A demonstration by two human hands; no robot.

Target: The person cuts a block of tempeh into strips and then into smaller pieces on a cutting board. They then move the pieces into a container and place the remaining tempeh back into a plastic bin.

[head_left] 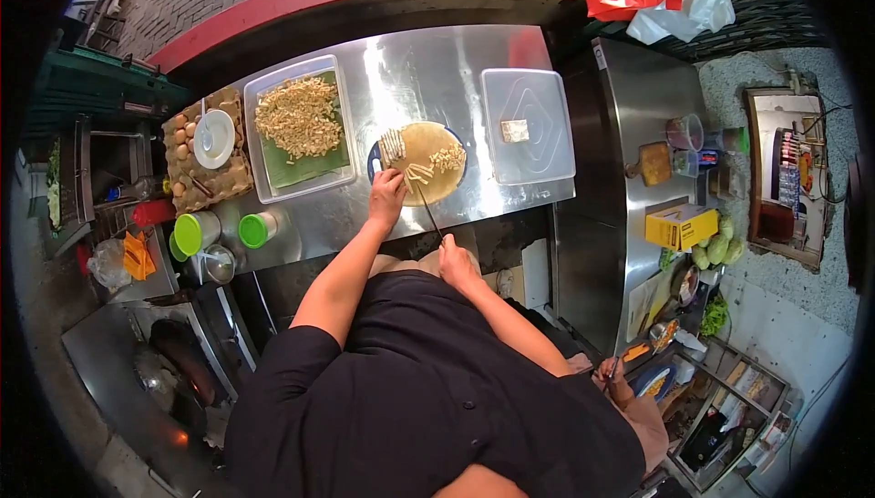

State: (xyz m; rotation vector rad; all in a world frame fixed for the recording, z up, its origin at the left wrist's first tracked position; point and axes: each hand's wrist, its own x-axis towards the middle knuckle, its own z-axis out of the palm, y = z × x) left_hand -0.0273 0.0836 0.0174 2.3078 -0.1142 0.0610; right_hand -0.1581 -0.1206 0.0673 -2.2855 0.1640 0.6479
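At the far left of the steel worktop sits an egg tray with a white bowl on top, and just below it two green-lidded jars. Next comes a clear rectangular tray heaped with pale cut strips over a green leaf.

The left hand rests with fingers curled down on the near-left edge of the round cutting board, pinning a small block of the pale food beside strips already cut. The right hand is closed around the handle of a knife, whose thin blade slants up toward the board and ends close to the left fingers.

Further right lies a closed clear container with a pale square piece on its lid, well apart from the board.

The main risk, as I judge it, is the blade meeting the left fingertips, since they sit so near the cutting line. The board also lies close to the worktop's front edge, so a hard push could shift it or scatter strips off the edge.
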